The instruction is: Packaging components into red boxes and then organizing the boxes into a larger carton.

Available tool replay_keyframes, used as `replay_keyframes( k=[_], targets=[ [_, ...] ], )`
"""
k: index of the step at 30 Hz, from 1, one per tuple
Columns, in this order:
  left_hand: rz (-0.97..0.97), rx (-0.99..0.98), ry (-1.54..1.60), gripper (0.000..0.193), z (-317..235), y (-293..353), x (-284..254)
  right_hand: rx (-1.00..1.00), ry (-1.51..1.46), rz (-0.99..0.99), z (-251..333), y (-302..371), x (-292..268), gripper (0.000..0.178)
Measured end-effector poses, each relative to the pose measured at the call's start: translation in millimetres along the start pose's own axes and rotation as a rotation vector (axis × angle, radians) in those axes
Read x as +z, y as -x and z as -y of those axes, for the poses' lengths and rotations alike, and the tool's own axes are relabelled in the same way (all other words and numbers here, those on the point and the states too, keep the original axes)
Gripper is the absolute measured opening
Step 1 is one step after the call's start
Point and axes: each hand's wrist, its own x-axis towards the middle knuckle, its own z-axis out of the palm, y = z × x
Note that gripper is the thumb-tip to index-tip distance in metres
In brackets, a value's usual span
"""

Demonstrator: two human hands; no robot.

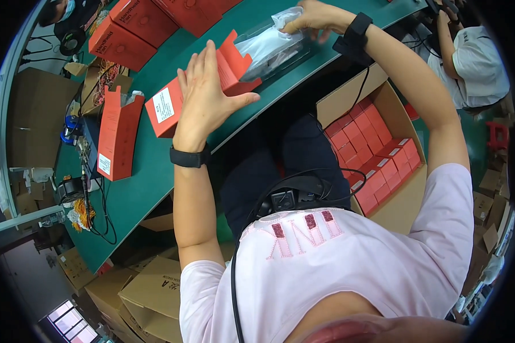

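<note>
My left hand (207, 98) lies over a red carton (234, 67), its fingers stretched out and the thumb apart. The carton rests on its side on the green table, with its end flaps folded open toward the right. At that open end is a clear plastic tray (292, 62) with a white plastic bag (264, 47) in it. What the bag contains is hidden. My right hand (310, 18) pinches the far end of the bag between thumb and fingers. Left of my left hand, another red carton (119, 137) lies with its flaps up.
Several closed red boxes (134, 28) stand at the table's far side. A large cardboard box (400, 188) full of small red boxes sits right of my legs. Cables and tools (84, 166) lie at the table's left. Another person (469, 63) is at the far right.
</note>
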Motion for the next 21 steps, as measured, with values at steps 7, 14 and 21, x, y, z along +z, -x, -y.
replay_keyframes(
  k=[7, 14, 21],
  targets=[
    [-0.021, -0.057, 0.045, 0.102, 5.7, 1.8, 3.8, -0.223, 0.618, -0.395, 20.8, -8.5, 39.8, 0.022],
    [-0.039, -0.029, 0.036, 0.1, 4.8, 0.4, 4.3, -0.174, 0.681, -0.447, -3.1, -33.0, 46.0, 0.033],
    [-0.044, 0.014, 0.093, 0.099, 12.0, -4.4, 2.4, 0.582, 0.206, -0.037, 15.4, -12.8, 18.9, 0.079]
  ],
)
